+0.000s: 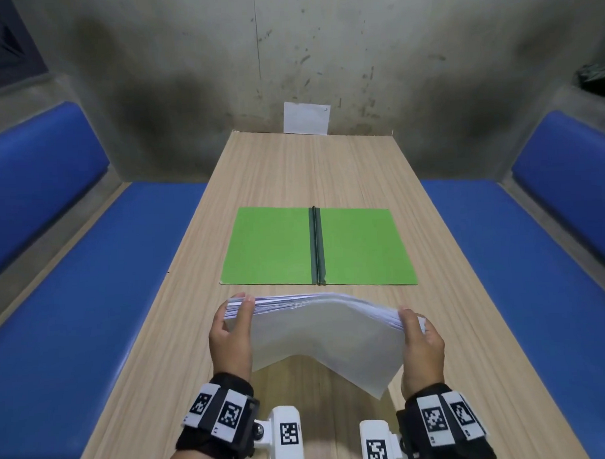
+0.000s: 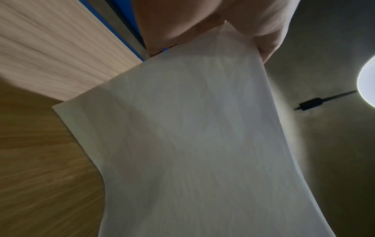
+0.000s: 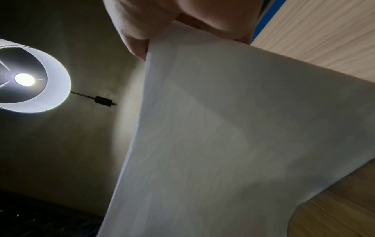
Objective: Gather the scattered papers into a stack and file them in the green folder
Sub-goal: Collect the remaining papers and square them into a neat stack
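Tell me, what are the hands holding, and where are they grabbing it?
Both hold the stack of papers above the table: the left hand grips its left edge, the right hand its right edge.

I hold the stack of papers (image 1: 318, 328) above the near part of the table (image 1: 292, 171), my left hand (image 1: 231, 338) at its left end and my right hand (image 1: 420, 345) at its right end. Beyond the stack, the folder (image 1: 271, 247) lies open flat on the table. A sheet (image 1: 305, 117) stands against the wall behind the far edge. Benches (image 1: 90, 288) run along both sides.
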